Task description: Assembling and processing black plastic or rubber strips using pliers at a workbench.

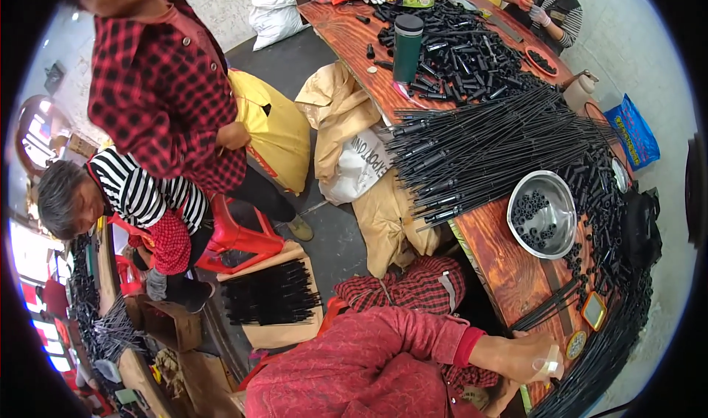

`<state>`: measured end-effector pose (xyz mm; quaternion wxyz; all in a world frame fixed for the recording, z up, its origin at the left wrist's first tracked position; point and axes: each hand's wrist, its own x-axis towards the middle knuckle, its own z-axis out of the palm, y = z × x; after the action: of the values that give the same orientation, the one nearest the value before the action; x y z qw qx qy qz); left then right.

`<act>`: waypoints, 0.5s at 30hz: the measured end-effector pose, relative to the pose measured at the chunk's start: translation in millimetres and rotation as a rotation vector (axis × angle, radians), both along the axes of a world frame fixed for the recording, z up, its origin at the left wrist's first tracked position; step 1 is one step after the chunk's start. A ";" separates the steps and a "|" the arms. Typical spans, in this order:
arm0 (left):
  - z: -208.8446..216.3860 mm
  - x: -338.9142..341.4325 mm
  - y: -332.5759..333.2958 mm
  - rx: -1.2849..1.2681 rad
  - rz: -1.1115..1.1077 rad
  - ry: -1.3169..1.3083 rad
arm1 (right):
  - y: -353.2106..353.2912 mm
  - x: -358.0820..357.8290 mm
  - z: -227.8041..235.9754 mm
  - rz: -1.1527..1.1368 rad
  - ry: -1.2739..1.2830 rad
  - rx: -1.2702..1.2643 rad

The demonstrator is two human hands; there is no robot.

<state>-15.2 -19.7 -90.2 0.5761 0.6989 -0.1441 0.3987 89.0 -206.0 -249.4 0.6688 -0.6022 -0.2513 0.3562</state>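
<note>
My left arm, in a red patterned sleeve, reaches from the lower edge to the table's near end. My left hand [537, 359] looks curled over the table edge, with a pale strip across its fingers; whatever it holds is hidden. A strip of skin below it appears to be my right hand [505, 397], mostly covered by the left arm, its fingers out of sight. Just beyond the left hand lie a few thin black rods [549, 305], a small round dial-like item [576, 344] and a yellow-framed square item [594, 311].
On the wooden table [490, 259] are a steel bowl [564, 197] of small black rings, long black rods [487, 149], piled black tubes [472, 57] and a green tumbler [407, 49]. Co-workers stand, bend and sit around. Sacks [335, 101], a red stool [240, 237] and bristly black pieces [271, 293] occupy the floor.
</note>
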 end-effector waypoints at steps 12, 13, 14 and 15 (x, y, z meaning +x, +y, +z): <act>-148.9 92.1 -144.2 -0.264 0.795 0.514 | -48.9 -6.3 25.0 0.052 -0.021 -0.141; -36.6 19.9 -47.5 -0.131 0.029 0.313 | -73.7 -10.0 18.4 -0.045 -0.009 -0.140; -4.3 0.9 -11.0 -0.133 0.015 0.317 | -78.4 -14.8 20.8 -0.058 -0.008 -0.146; 14.6 -9.7 14.0 -0.051 -0.164 0.341 | -78.8 -16.3 21.5 -0.059 -0.006 -0.151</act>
<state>-24.9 -5.7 -75.6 0.6403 0.7273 -0.0904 0.2298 72.8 -284.7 -228.0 0.6309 -0.6592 -0.2079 0.3523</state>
